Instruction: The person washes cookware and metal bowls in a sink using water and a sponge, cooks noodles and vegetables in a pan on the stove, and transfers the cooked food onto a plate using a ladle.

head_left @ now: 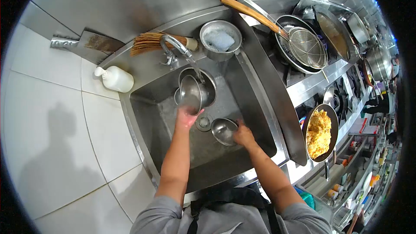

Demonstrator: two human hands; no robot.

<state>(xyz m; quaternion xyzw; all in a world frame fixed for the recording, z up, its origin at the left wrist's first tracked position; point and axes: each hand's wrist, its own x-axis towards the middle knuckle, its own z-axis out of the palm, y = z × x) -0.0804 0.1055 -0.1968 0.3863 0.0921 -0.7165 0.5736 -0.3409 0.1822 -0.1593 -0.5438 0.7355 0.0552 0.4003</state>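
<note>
In the head view, we look down into a steel sink (pixel 253 104). Our left hand (pixel 187 116) holds a tilted steel bowl (pixel 190 90) by its lower end, the fingers partly hidden behind it. Our right hand (pixel 244 134) has its fingers closed on the rim of a second steel bowl (pixel 223 131), low over the sink floor, just beside the drain (pixel 203 123).

Behind the left hand's bowl stands a round steel vessel (pixel 209 87), partly covered by it; water runs into that vessel from the curved faucet (pixel 177 41). Along the back edge we see a bristle brush (pixel 151 43) lying behind the faucet and a pot (pixel 220 55) of suds with a pale cloth or sponge (pixel 222 41) in it. A white pump bottle (pixel 119 79) sits at the sink's far left corner.

To the right, a wire skimmer (pixel 307 48) rests across a pan (pixel 282 52) on the stove, and nearer us a frying pan (pixel 334 125) holds yellow cooked egg (pixel 319 134).
</note>
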